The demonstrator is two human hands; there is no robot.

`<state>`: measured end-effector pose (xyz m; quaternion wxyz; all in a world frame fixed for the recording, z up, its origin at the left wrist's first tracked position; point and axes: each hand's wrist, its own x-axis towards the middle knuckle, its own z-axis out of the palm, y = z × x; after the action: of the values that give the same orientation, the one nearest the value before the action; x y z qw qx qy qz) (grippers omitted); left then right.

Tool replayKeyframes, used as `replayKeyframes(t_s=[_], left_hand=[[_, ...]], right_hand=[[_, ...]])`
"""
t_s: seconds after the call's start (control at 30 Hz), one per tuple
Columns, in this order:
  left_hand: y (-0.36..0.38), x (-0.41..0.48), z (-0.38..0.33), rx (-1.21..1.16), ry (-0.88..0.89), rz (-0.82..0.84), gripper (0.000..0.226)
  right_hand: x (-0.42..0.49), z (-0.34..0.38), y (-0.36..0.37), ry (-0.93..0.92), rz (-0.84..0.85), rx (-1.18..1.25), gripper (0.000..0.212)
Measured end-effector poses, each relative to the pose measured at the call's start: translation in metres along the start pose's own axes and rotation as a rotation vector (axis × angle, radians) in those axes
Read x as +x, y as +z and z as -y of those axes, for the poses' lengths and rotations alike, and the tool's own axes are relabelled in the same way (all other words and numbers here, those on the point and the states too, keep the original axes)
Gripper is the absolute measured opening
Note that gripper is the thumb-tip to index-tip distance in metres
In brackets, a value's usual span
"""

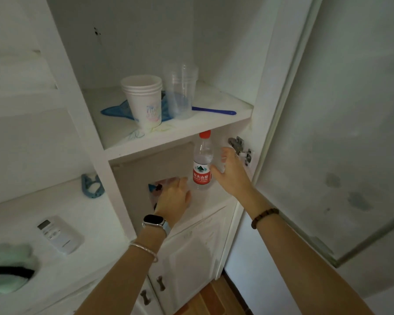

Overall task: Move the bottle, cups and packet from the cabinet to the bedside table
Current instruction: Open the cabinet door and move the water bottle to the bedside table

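Observation:
A clear water bottle (pixel 202 163) with a red cap and red label stands upright on the lower cabinet shelf. My right hand (pixel 229 171) is just right of it, fingers spread, thumb close to the label, holding nothing. My left hand (pixel 174 201) reaches into the same shelf, its fingers over a packet (pixel 155 187) that is mostly hidden behind them; whether they grip it I cannot tell. On the upper shelf stand a stack of white paper cups (pixel 143 100) and a stack of clear plastic cups (pixel 181 92).
A blue cloth (pixel 116 110) and a blue stick (pixel 214 110) lie on the upper shelf by the cups. The open glass cabinet door (pixel 341 133) hangs at my right. To the left, a counter holds a white remote (pixel 59 234), a green cloth (pixel 7 267) and a blue item (pixel 92 186).

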<state>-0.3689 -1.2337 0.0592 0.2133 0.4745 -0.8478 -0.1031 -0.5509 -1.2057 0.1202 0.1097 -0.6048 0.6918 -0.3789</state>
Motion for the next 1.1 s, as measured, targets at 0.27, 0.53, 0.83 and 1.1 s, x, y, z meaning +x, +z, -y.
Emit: replayKeyframes(t_s=[0.27,0.53,0.83,1.1], left_hand=[[0.027,0.030,0.004,-0.161,0.158,-0.005,0.062],[0.046,0.038,0.015,-0.180,0.175,-0.007,0.061],[0.046,0.033,0.018,-0.168,0.218,-0.021,0.061],[0.020,0.003,0.004,-0.149,0.220,-0.052,0.054]], right_hand=[[0.056,-0.001,0.036,0.091,0.008,0.258,0.060],[0.068,-0.002,0.064,0.151,-0.117,0.326,0.062],[0.061,-0.001,0.070,0.103,-0.233,0.288,0.054],[0.028,0.009,0.052,0.042,-0.258,0.277,0.052]])
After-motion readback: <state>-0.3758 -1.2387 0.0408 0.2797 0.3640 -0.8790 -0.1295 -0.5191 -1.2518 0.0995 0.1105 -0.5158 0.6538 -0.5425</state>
